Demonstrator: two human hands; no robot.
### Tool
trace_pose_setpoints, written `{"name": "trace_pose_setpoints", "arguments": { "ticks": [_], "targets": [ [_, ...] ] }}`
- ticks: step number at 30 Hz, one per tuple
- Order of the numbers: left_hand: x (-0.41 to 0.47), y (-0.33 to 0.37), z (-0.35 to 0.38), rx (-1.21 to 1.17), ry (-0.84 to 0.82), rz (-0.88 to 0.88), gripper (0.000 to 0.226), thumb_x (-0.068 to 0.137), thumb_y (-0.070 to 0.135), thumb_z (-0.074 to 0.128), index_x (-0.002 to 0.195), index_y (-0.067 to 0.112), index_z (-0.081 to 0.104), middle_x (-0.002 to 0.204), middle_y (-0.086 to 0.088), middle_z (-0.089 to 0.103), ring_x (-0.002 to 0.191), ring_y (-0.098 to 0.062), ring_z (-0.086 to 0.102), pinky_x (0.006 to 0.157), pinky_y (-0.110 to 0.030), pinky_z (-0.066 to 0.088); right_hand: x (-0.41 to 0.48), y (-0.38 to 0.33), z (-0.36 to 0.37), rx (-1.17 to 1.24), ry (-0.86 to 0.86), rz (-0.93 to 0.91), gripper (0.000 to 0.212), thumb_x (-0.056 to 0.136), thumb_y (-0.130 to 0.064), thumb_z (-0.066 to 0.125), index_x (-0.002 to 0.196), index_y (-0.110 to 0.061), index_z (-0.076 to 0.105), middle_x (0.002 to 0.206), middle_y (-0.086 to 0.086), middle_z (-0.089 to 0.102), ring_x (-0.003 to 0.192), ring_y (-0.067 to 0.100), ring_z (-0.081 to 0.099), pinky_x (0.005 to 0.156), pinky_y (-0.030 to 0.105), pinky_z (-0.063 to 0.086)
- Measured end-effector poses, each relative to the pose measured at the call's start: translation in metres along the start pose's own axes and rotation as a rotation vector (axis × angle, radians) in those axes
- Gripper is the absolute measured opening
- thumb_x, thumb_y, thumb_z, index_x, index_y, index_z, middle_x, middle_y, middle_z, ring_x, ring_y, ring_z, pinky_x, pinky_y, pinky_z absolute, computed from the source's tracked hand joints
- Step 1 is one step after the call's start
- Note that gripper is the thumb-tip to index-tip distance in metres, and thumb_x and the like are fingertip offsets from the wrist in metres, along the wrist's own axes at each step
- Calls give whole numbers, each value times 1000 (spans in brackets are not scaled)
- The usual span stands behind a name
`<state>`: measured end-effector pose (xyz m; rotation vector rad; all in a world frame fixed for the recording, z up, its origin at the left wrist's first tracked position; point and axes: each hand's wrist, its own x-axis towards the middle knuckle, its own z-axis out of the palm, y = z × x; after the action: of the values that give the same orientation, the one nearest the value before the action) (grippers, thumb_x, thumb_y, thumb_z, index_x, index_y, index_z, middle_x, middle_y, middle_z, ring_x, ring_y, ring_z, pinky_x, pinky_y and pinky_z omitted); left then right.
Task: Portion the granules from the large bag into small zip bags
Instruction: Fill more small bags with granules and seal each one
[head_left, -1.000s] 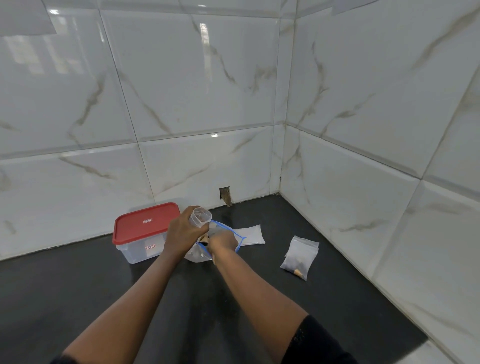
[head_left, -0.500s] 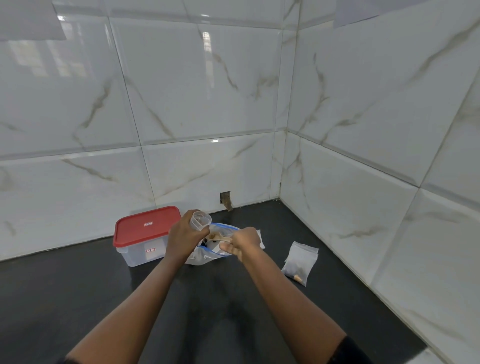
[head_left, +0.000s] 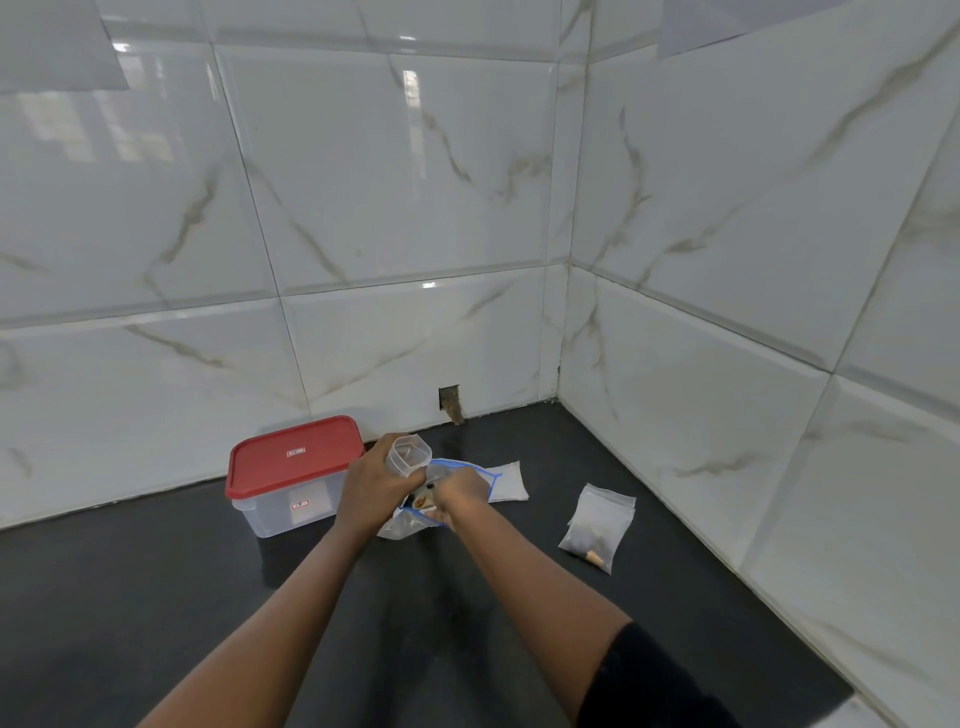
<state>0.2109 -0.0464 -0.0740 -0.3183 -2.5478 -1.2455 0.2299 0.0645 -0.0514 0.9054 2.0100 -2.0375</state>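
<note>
Two hands at big bag (head_left: 402, 526): left hand (head_left: 376, 486) grips cup (head_left: 409, 456), right hand (head_left: 460, 496) pinches bag rim, mouth open. Looks like scoop step; next, dip cup into granules (head_left: 422, 501).

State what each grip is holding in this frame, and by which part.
The left grip holds a small clear cup around its side. The right grip grips the large bag at its blue-edged mouth.

One box (head_left: 291, 475), one cup (head_left: 409, 456), one large bag (head_left: 408, 525), a left hand (head_left: 376, 483) and a right hand (head_left: 460, 493). One flat bag (head_left: 506, 480) lies far; the small bags (head_left: 597, 522) on the right are uncountable.
</note>
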Motion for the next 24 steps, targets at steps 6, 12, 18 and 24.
{"name": "trace_pose_setpoints", "arguments": {
  "ticks": [6,12,18,24],
  "targets": [
    [0,-8,-6,-22,-7,24,47,66,33,70,109,17,62,100,2,68,91,-16,63,78,-26,49,-2,3,12,419,1,138,19,98,-5,40,110,0,54,113,17,58,97,25,56,91,32,48],
    [0,-8,-8,-35,-20,42,48,64,37,66,109,20,61,99,6,67,91,-12,62,79,-27,51,7,-1,12,276,-72,211,7,93,-5,51,88,-1,47,78,13,51,85,21,51,85,28,50],
    [5,-10,-7,-35,-29,67,46,66,33,70,108,17,62,98,4,68,88,-12,63,74,-16,46,22,-3,27,147,-89,169,21,88,-14,60,107,-8,50,101,11,56,76,16,54,71,22,52],
    [8,-14,-17,6,-7,70,39,70,20,76,107,19,62,93,8,66,84,-8,61,66,-5,40,43,12,36,202,-169,112,28,96,-11,42,124,-11,46,110,5,51,69,9,54,47,21,46]
  ]
}}
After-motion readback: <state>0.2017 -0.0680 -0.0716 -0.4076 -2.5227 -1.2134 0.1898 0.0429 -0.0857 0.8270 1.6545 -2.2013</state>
